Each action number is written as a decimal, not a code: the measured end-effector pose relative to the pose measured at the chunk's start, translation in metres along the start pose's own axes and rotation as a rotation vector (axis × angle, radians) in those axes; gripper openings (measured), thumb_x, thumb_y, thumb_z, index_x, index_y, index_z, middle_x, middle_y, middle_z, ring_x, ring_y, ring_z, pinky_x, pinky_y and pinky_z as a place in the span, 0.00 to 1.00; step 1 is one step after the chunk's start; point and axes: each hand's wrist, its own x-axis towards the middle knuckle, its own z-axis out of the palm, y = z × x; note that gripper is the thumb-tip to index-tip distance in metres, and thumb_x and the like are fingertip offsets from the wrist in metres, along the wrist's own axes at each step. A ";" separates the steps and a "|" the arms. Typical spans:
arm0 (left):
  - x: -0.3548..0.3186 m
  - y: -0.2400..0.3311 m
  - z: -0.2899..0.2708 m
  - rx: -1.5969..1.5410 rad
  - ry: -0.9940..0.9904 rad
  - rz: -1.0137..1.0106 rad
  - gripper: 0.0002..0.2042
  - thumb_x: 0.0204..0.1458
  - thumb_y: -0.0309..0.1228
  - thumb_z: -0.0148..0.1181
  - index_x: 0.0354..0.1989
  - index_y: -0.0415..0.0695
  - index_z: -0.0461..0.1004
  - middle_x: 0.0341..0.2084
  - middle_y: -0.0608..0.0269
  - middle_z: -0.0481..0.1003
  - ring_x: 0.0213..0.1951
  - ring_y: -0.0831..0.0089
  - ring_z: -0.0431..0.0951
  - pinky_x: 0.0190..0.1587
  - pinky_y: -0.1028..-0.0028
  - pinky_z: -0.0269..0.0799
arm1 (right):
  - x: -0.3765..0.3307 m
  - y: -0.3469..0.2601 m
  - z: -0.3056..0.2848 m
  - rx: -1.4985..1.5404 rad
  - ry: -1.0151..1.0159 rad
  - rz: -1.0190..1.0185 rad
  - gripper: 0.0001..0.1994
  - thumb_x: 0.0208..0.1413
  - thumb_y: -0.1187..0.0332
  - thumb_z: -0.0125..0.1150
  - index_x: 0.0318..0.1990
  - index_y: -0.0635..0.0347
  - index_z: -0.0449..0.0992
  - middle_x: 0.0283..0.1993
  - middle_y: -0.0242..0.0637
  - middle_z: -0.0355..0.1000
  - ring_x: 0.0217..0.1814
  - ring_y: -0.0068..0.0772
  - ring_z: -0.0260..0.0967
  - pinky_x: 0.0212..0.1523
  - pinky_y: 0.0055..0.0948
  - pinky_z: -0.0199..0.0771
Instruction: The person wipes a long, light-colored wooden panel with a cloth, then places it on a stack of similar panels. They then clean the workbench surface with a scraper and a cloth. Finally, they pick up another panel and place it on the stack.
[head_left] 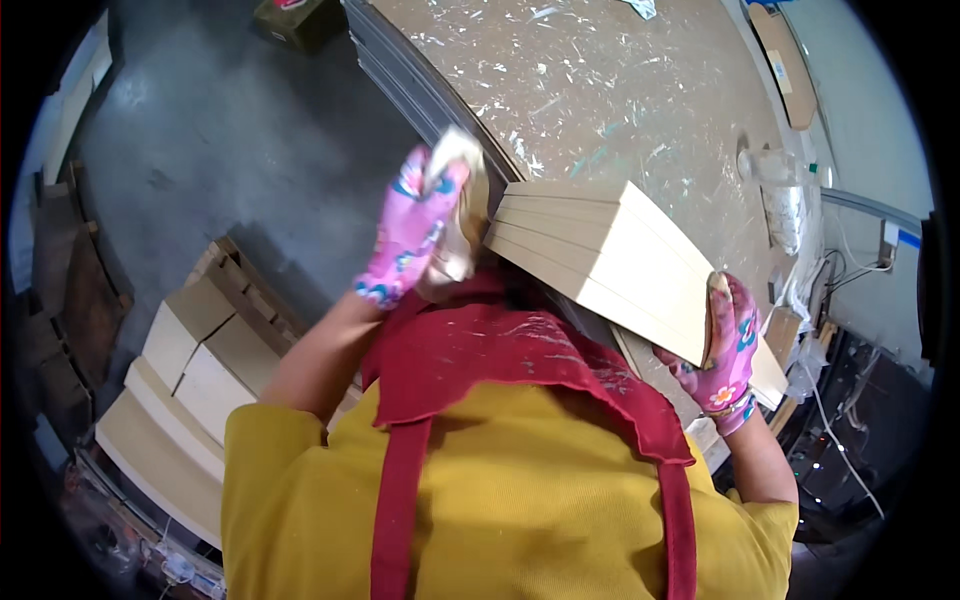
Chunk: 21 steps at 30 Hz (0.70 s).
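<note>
We're clutching pale cloth (pixel 458 235) in our left hand (pixel 412 225); our right hand (pixel 728 345) is touching the board stack (pixel 610 255) on the surface (pixel 620 110), grip unclear. If wiping, we should be bracing firmly.

The person stands at the near edge of the table (pixel 620 100), where a stack of boards (pixel 645 275) lies between the two hands. The right hand (pixel 722 350) rests toward the stack's right end; the left hand (pixel 415 225), with a cloth (pixel 460 215) in it, is just beside the left end. Across there, a bottle (pixel 783 168) sits by the table's right side. To the person's left, other boards (pixel 190 320) are piled low, and farther ahead a box (pixel 300 25) is on the floor (pixel 220 140).
</note>
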 end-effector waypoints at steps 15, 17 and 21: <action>-0.064 0.100 0.112 0.881 -0.227 0.643 0.13 0.53 0.34 0.58 0.43 0.43 0.67 0.36 0.63 0.70 0.40 0.70 0.70 0.37 0.71 0.69 | 0.007 -0.011 -0.014 0.040 0.013 0.076 0.46 0.30 0.57 0.72 0.63 0.51 0.59 0.57 0.50 0.59 0.57 0.52 0.58 0.58 0.48 0.53; -0.072 0.090 0.134 1.335 -0.298 1.035 0.15 0.51 0.35 0.59 0.45 0.44 0.68 0.43 0.62 0.70 0.51 0.63 0.67 0.51 0.66 0.66 | 0.006 -0.011 -0.012 0.064 0.026 0.074 0.46 0.31 0.58 0.73 0.64 0.50 0.58 0.57 0.50 0.59 0.58 0.51 0.58 0.58 0.49 0.53; -0.063 0.077 0.135 1.324 -0.361 0.796 0.19 0.51 0.35 0.58 0.51 0.42 0.67 0.51 0.60 0.69 0.58 0.63 0.65 0.58 0.69 0.61 | 0.003 -0.012 -0.017 0.118 0.018 0.083 0.45 0.33 0.59 0.73 0.64 0.48 0.58 0.57 0.50 0.59 0.58 0.52 0.59 0.58 0.49 0.53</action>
